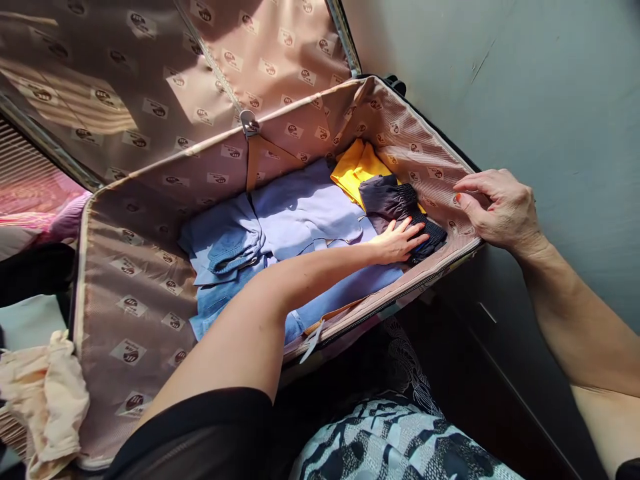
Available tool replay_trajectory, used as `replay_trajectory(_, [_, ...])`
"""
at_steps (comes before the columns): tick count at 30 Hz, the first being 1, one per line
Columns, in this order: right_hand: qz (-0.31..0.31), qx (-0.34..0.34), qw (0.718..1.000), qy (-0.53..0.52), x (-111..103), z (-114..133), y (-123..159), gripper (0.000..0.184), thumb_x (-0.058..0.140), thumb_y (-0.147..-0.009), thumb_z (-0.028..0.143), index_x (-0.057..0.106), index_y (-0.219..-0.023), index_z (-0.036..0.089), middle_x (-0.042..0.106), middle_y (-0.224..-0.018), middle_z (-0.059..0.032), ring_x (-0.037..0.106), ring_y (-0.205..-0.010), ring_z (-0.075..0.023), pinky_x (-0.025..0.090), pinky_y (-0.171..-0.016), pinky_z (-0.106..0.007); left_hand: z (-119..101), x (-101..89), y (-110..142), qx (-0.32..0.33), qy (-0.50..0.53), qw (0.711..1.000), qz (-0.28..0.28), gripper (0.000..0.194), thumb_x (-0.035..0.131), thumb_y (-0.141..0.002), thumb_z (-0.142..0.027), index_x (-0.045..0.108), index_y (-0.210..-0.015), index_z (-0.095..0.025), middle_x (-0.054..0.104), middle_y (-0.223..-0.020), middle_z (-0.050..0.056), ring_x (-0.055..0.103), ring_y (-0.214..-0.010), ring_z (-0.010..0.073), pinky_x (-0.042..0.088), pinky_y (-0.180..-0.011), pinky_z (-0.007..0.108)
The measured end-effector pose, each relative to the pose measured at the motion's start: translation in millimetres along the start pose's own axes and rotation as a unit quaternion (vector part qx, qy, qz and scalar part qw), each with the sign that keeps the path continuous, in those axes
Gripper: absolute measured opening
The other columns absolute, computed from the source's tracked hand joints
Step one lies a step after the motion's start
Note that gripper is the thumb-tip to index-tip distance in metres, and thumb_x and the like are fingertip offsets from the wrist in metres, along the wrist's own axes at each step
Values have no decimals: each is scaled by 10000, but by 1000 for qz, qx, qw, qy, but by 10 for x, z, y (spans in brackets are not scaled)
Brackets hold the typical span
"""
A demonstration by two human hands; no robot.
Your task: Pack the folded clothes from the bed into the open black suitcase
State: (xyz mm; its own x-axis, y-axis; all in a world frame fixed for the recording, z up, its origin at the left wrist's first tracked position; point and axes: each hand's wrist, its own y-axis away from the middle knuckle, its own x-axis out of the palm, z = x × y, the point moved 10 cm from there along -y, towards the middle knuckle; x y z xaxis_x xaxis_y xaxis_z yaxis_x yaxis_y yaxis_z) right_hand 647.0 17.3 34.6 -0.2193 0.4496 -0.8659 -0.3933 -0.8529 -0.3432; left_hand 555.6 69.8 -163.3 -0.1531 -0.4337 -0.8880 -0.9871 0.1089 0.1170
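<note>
An open suitcase [125,267] with tan, logo-printed lining lies in front of me, its lid [125,73] raised at the back. Inside lie folded blue jeans [225,250], a lilac garment [305,210], a yellow garment [353,170] and a folded dark grey garment [390,197]. My left hand [400,240] lies flat with fingers stretched out on the dark garment, pressing it down near the right end. My right hand [497,207] curls its fingers over the suitcase's right rim, gripping the wall.
A grey wall [550,87] rises just right of the suitcase. A cream cloth [45,400] is bunched at the lower left. Pink bedding [40,207] shows at the left. Patterned fabric [400,440] covers my lap below.
</note>
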Motion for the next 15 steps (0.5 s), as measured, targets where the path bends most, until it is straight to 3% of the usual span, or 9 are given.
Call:
replay_trajectory(4, [-36,-4,999,-23,-58,17,6,268,563,-975,343,810,-968,241,847,-1118,-116,771,-1064,-313,592,-1057,-478,101,-157,-114,-41,98,991,-76,663,424,-1004,-83,606,-1631,-194,568,-1698,146,487,-1617,295,375,-1358,485])
replay_trajectory(7, [-35,5,999,-26,-54,5,3,253,574,-959,341,811,-951,251,852,-1103,-112,768,-1063,-313,599,-1044,-467,-2,-182,-14,7,151,987,-49,596,430,-1046,-145,646,-1596,-228,568,-1709,96,482,-1623,243,349,-1376,428])
replay_trajectory(10, [-35,5,999,-26,-53,1,0,245,581,-950,346,810,-936,261,853,-1070,-108,766,-1042,-321,603,-1028,-480,-104,-170,158,40,121,992,19,504,570,-1076,-334,700,-1561,-293,457,-1795,62,245,-1741,362,232,-1409,581])
replay_trajectory(12, [-40,2,999,-30,-58,-3,4,246,578,-954,354,806,-921,268,854,-1058,-103,769,-1027,-320,605,-1019,-484,9,-318,198,-4,77,997,-28,588,659,-1053,-486,648,-1624,-344,313,-1866,61,93,-1757,455,168,-1389,693])
replay_trajectory(15, [-49,-10,998,-32,-66,3,18,256,575,-963,369,801,-903,266,855,-1050,-106,775,-1009,-317,609,-1009,-483,311,-497,163,-113,22,986,-121,906,766,-957,-654,465,-1756,-349,135,-1910,112,-42,-1733,553,114,-1329,821])
